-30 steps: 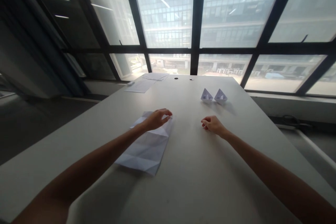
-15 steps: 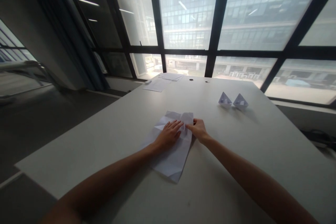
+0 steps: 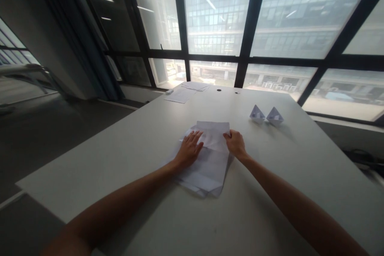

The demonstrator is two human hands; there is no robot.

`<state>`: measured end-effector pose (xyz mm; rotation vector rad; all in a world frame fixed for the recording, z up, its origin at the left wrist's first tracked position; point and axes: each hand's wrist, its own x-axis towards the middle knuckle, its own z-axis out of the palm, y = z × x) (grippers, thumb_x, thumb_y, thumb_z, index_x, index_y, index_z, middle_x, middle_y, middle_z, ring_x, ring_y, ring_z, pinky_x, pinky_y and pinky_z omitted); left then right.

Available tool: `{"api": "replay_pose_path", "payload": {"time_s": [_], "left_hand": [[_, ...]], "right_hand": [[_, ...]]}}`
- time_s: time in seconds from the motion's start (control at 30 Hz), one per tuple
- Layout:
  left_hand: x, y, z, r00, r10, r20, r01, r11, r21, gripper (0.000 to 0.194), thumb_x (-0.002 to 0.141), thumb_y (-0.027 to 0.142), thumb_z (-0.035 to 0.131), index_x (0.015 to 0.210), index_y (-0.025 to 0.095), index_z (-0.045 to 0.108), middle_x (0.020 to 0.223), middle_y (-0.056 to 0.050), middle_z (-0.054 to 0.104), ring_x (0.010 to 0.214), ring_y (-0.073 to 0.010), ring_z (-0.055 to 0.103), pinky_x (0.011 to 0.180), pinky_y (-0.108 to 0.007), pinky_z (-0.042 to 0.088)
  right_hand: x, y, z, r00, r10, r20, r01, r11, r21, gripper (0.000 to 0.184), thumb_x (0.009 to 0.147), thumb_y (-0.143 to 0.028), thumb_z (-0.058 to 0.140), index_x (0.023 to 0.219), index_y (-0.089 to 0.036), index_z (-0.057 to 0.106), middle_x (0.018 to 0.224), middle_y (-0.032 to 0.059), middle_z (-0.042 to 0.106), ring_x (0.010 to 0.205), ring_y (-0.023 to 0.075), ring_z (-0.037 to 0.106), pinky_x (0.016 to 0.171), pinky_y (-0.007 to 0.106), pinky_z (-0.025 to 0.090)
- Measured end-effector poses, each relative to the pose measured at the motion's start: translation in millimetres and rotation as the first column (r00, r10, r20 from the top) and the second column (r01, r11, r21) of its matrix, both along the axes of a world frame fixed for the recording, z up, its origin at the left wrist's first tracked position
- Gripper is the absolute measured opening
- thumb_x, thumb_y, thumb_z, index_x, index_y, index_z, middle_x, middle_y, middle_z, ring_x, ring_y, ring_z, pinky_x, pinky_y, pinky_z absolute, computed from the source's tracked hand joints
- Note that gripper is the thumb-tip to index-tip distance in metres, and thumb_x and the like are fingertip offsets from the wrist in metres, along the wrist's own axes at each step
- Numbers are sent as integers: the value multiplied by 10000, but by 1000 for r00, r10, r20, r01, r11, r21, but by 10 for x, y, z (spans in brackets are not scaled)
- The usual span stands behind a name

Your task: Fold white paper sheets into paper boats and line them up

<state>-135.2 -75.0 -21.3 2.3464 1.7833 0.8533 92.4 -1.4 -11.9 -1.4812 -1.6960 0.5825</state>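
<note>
A creased white sheet of paper (image 3: 211, 164), partly folded into layers, lies on the white table in front of me. My left hand (image 3: 189, 150) rests flat on its left side with the fingers spread. At the upper right edge of the paper, my right hand (image 3: 235, 143) pinches it between thumb and curled fingers. A crease runs across the sheet below the held flap. Some lower layers are hidden under the top one and under my left hand.
Two folded paper boats (image 3: 266, 115) stand side by side on the right of the table (image 3: 120, 164). Loose flat sheets (image 3: 181, 95) and a small pale object (image 3: 169, 92) lie at the far left end. Large windows (image 3: 216, 12) rise beyond the table.
My right hand has moved right and slightly back toward me, pulling the paper's upper right part outward so the flap is wider. My left hand has shifted a little left on the sheet.
</note>
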Motion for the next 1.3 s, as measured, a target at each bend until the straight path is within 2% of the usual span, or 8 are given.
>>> {"api": "replay_pose_path", "payload": {"time_s": [0.3, 0.4, 0.5, 0.67, 0.83, 1.03, 1.17, 1.3], "left_hand": [[-156, 124, -189, 998, 20, -51, -26, 991, -128, 594, 1020, 525, 239, 1546, 252, 289, 1569, -113, 359, 1480, -322, 240, 1173, -575, 202], [-163, 142, -206, 995, 40, -91, -50, 992, -112, 581, 1019, 509, 250, 1533, 249, 328, 1553, -129, 383, 1473, -332, 258, 1161, -599, 208], [-170, 160, -201, 994, 51, -92, -60, 994, -94, 597, 1016, 533, 238, 1520, 235, 355, 1543, -132, 400, 1463, -329, 284, 1157, -593, 228], [-215, 189, -38, 1000, -10, 7, 11, 992, -122, 706, 993, 627, 165, 1534, 201, 321, 1560, -118, 374, 1457, -290, 306, 1177, -513, 250], [-314, 149, 20, 999, -8, 32, 12, 991, -135, 754, 981, 649, 101, 1540, 186, 303, 1570, -119, 354, 1460, -261, 301, 1189, -472, 243], [-396, 29, 54, 964, 19, -265, -65, 984, -167, 685, 935, 675, 358, 1524, 325, 340, 1610, -97, 271, 1483, -391, 181, 1114, -677, 209], [-75, 218, 434, 944, -160, -289, 113, 979, -171, 623, 936, 608, 437, 1474, 296, 438, 1573, -105, 349, 1458, -393, 252, 1132, -639, 227], [711, 515, 727, 891, -399, -217, 368, 914, -170, 558, 971, 501, 420, 1438, 200, 479, 1464, -129, 496, 1374, -301, 426, 1145, -469, 319]], "right_hand": [[712, 10, -1, 920, -16, -391, -71, 976, -206, 160, 871, -329, 625, 865, -185, 555, 608, 17, 675, 479, 131, 626, 436, 193, 432], [608, -145, 6, 906, 98, -411, -228, 932, -282, 184, 861, -341, 643, 938, -192, 568, 614, 5, 687, 466, 131, 624, 414, 186, 425], [380, -266, -37, 858, 291, -424, -395, 900, -182, 157, 805, -253, 667, 943, -178, 661, 651, 5, 706, 513, 130, 632, 465, 196, 450], [298, -274, -82, 896, 284, -340, -330, 940, -84, 116, 718, -167, 648, 733, -162, 763, 618, 21, 704, 558, 146, 616, 544, 232, 456], [894, -256, -14, 912, 260, -316, -304, 948, -97, 136, 698, -226, 673, 755, -149, 770, 618, 23, 692, 548, 136, 575, 546, 237, 443], [1942, -432, 34, 955, 198, -219, -241, 951, -192, 210, 689, -308, 700, 831, -162, 752, 662, 10, 686, 555, 122, 540, 528, 221, 405], [2363, -517, 19, 972, 132, -193, -175, 959, -225, 263, 684, -323, 718, 890, -160, 732, 691, 23, 695, 586, 128, 558, 528, 211, 396], [2501, -534, 22, 984, 101, -149, -128, 974, -189, 292, 724, -335, 683, 950, -152, 710, 673, 14, 676, 557, 121, 533, 515, 218, 385]]}}
